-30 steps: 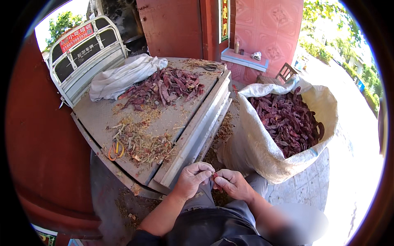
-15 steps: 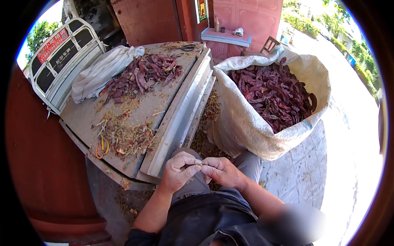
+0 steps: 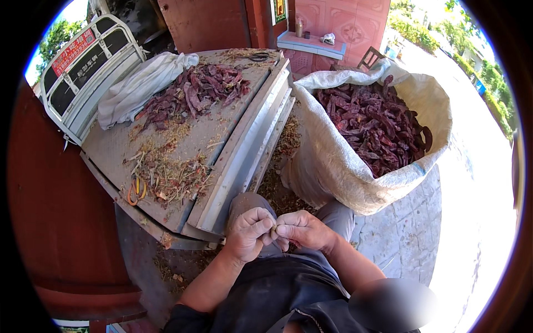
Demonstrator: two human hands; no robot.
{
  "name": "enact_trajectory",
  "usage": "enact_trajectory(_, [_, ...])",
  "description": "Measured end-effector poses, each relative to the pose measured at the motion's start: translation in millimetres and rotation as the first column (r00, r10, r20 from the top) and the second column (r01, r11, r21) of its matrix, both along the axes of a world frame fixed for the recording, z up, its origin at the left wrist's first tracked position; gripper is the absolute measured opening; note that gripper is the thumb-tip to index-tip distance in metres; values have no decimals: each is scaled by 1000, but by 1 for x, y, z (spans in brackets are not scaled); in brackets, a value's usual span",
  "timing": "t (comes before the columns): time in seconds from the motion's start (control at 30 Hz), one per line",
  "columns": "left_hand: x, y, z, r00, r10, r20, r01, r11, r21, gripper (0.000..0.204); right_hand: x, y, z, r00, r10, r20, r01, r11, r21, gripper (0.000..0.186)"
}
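Observation:
My left hand [image 3: 249, 234] and my right hand [image 3: 304, 230] meet above my lap, thumbs and fingertips pinched together. A small greenish-brown stem end shows between the fingertips, and a dark red bit peeks out under my right fingers; it looks like a dried chili pepper, mostly hidden by the hands. Ahead to the left, a heap of dark red dried chili peppers [image 3: 191, 91] lies on the flat metal cart bed [image 3: 222, 125]. On the right stands a large white woven sack [image 3: 333, 150], its mouth wide, filled with dried chili peppers [image 3: 372, 125].
Stems and seeds [image 3: 172, 172] litter the cart bed near orange-handled scissors [image 3: 136, 191]. A white cloth [image 3: 139, 89] lies by the cart's railing [image 3: 89, 72]; dark scissors [image 3: 259, 57] rest at the far edge. Behind are a tiled ledge [image 3: 311, 45] and a wooden chair [image 3: 371, 57].
Both hands have shifted slightly right and down, staying pinched together, and the fingers have turned a little. The view has tilted slightly; the peppers and sack look the same.

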State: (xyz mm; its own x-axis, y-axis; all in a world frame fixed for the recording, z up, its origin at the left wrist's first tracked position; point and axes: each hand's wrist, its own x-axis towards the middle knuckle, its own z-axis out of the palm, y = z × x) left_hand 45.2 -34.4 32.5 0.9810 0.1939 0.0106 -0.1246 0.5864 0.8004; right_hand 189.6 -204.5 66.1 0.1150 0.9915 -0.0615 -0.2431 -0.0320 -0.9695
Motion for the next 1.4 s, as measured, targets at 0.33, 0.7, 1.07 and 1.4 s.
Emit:
enact_trajectory(0.33, [3, 23, 57, 929, -43, 367, -369, -92, 925, 23, -1, 3, 8, 985, -82, 152, 96, 991, -89, 30])
enact_trajectory(0.7, [-3, 19, 44, 938, -21, 345, -338, -261, 904, 19, -10, 7, -1, 966, -180, 188, 188, 982, -26, 32])
enact_trajectory(1.07, [-5, 6, 28, 833, 238, 499, -442, -258, 859, 17, -26, 11, -22, 861, -399, -315, 392, 916, -88, 34])
enact_trajectory(1.4, [-14, 5, 39, 924, 341, 171, -272, 274, 923, 22, -18, 9, 3, 940, -338, 52, 340, 939, -43, 31])
